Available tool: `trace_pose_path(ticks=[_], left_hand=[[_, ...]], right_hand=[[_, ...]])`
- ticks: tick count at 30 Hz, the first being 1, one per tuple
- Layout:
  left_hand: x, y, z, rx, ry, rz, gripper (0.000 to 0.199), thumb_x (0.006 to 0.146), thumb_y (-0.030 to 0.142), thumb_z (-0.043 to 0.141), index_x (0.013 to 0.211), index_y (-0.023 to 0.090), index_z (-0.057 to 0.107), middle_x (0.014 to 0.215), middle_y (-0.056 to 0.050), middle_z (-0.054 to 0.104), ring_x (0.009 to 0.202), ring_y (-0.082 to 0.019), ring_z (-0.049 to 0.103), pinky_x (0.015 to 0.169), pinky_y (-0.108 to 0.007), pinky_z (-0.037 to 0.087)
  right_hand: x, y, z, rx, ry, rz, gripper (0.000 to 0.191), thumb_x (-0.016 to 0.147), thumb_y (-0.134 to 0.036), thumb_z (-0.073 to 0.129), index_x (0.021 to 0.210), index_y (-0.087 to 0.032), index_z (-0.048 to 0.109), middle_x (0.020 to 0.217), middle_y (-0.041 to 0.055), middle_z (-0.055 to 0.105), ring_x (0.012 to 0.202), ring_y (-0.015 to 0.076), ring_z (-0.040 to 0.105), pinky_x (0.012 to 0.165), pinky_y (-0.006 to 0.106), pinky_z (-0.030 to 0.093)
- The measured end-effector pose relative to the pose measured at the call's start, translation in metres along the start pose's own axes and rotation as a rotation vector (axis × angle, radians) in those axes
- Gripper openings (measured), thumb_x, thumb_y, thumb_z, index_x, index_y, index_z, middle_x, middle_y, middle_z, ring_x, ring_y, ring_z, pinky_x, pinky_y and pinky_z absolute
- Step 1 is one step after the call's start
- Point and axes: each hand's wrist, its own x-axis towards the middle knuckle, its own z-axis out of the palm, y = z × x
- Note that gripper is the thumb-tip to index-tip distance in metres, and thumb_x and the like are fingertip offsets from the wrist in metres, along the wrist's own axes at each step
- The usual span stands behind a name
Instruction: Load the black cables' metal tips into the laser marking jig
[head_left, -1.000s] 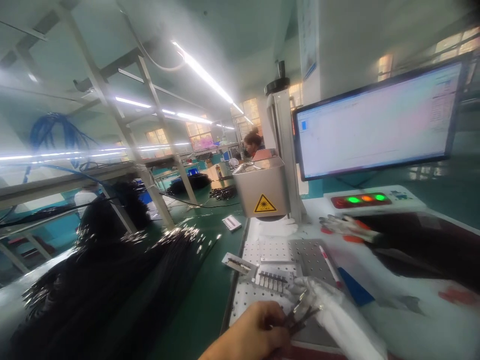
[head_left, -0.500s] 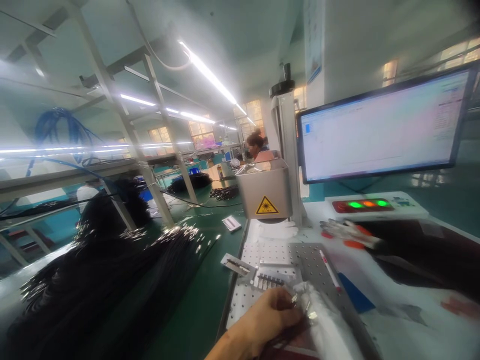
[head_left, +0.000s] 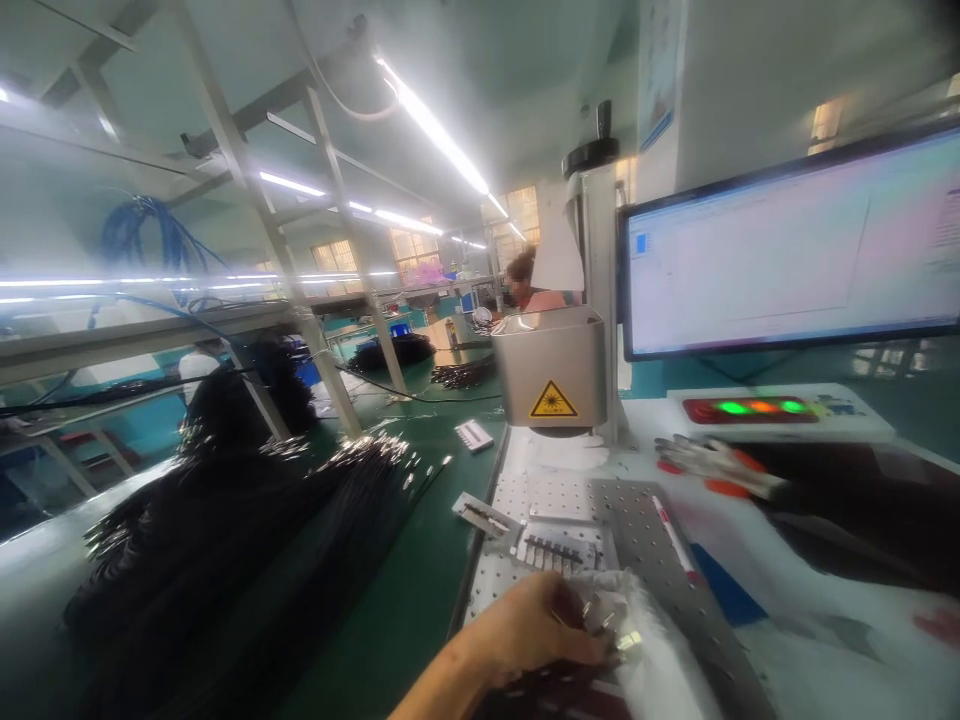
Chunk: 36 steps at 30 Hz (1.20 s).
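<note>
My left hand point(head_left: 517, 630), bare, comes up from the bottom edge with thumb and fingers closed. Small shiny metal pieces point(head_left: 626, 640) show at its fingertips, partly hidden. Against them lies wrinkled white material point(head_left: 664, 660); whether it is a bag or a glove on my right hand, I cannot tell. No fingers of my right hand show clearly. Just beyond my left hand, a metal fixture point(head_left: 559, 550) holds a row of several small metal parts. Beside it, a flat plate with a slot point(head_left: 484, 515) lies across the edge of the perforated bed point(head_left: 517, 490).
Above the bed hangs a grey machine head point(head_left: 551, 365) with a yellow warning triangle. A red-and-white pen point(head_left: 675, 540), an orange-and-white glove point(head_left: 709, 465) at a dark sleeve, and a monitor point(head_left: 795, 260) are at right. Black cables point(head_left: 247, 540) cover the left. A person point(head_left: 536, 295) is behind.
The view has turned slightly left, so the surroundings sit further right. My left hand stays closed at the metal pieces and white material, nearly in the same place.
</note>
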Motion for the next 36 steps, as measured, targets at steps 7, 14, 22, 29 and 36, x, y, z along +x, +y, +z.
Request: trace_pose_path(ticks=[7, 14, 22, 29, 36], left_hand=[[-0.004, -0.021, -0.006, -0.043, -0.123, -0.022, 0.031, 0.066, 0.046, 0.069, 0.071, 0.016, 0.066, 0.060, 0.001, 0.060, 0.051, -0.010, 0.045, 0.050, -0.025, 0.033], [0.010, -0.021, 0.015, -0.339, -0.128, -0.055, 0.017, 0.054, 0.028, 0.068, 0.064, 0.015, 0.062, 0.052, 0.003, 0.055, 0.044, -0.010, 0.046, 0.044, -0.023, 0.030], [0.008, -0.011, 0.031, -0.315, 0.007, 0.068, 0.010, 0.054, 0.019, 0.062, 0.054, 0.018, 0.053, 0.043, 0.006, 0.045, 0.040, -0.007, 0.038, 0.040, -0.023, 0.022], [-0.001, -0.015, 0.008, -0.135, -0.065, -0.002, 0.034, 0.061, 0.044, 0.075, 0.079, 0.018, 0.065, 0.063, 0.004, 0.057, 0.055, -0.010, 0.049, 0.050, -0.024, 0.035], [-0.027, -0.016, -0.012, 0.078, -0.250, -0.104, 0.032, 0.069, 0.050, 0.070, 0.066, 0.018, 0.062, 0.061, 0.002, 0.056, 0.053, -0.010, 0.047, 0.049, -0.023, 0.035]], right_hand=[[-0.002, 0.005, 0.005, -0.014, -0.024, -0.028, 0.028, 0.097, -0.037, 0.060, 0.118, -0.019, 0.059, 0.119, 0.0090, 0.056, 0.098, 0.0208, 0.058, 0.084, 0.037, 0.053], [-0.003, 0.005, 0.004, -0.027, -0.040, -0.060, 0.027, 0.097, -0.038, 0.059, 0.117, -0.020, 0.059, 0.119, 0.0084, 0.056, 0.098, 0.0202, 0.058, 0.084, 0.037, 0.054], [-0.004, 0.004, -0.001, -0.003, -0.067, -0.064, 0.027, 0.097, -0.038, 0.059, 0.117, -0.020, 0.059, 0.119, 0.0083, 0.056, 0.098, 0.0202, 0.059, 0.084, 0.037, 0.054], [-0.002, 0.004, -0.002, 0.047, -0.095, -0.063, 0.027, 0.097, -0.038, 0.059, 0.117, -0.020, 0.059, 0.118, 0.0084, 0.056, 0.098, 0.0204, 0.059, 0.084, 0.037, 0.054], [-0.007, 0.003, 0.010, 0.088, -0.067, -0.050, 0.026, 0.098, -0.040, 0.056, 0.116, -0.020, 0.060, 0.118, 0.0077, 0.057, 0.096, 0.0199, 0.059, 0.083, 0.037, 0.054]])
